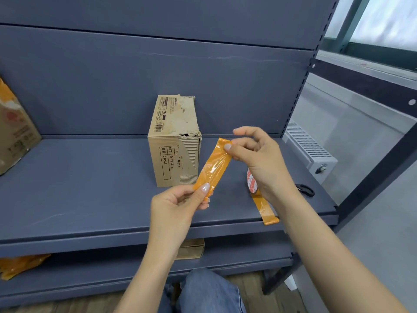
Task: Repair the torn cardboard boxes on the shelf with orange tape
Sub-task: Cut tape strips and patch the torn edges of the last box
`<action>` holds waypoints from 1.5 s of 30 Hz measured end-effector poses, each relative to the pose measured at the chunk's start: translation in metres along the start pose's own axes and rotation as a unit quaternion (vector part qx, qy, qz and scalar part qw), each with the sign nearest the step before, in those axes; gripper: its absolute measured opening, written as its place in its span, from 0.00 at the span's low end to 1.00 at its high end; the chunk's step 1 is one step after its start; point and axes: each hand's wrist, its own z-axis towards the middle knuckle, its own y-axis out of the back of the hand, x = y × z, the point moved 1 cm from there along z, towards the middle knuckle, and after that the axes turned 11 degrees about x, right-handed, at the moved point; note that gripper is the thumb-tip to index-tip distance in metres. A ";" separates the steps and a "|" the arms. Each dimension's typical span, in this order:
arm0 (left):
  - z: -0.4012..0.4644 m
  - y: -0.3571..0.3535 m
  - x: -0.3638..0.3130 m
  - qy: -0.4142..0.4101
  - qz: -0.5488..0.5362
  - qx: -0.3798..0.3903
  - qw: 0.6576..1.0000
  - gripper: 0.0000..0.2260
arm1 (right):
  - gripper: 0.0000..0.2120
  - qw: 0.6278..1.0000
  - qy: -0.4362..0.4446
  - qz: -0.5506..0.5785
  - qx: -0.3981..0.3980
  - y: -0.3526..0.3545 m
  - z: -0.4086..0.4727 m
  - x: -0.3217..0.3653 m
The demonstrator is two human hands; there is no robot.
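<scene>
A torn cardboard box (174, 141) stands in the middle of the blue shelf (79, 193), its top edge and front corner ripped. I hold a cut strip of orange tape (214, 166) stretched in front of the box's right side. My left hand (178, 204) pinches its lower end and my right hand (259, 154) pinches its upper end. The tape roll (251, 181) lies on the shelf behind my right wrist, mostly hidden, with a loose tail (266, 208) running to the shelf's front edge.
Black scissors (305, 190) lie at the shelf's right end. Another cardboard box with orange tape (15, 129) leans at the far left. On the lower shelf sit a small cardboard box (191, 248) and crumpled orange tape (20, 264). The shelf upright (300, 98) rises at right.
</scene>
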 end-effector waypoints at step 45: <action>0.080 -0.009 0.012 0.057 -0.249 -0.093 0.962 0.03 | 0.15 0.918 0.053 -0.386 0.078 -0.034 0.148 -0.027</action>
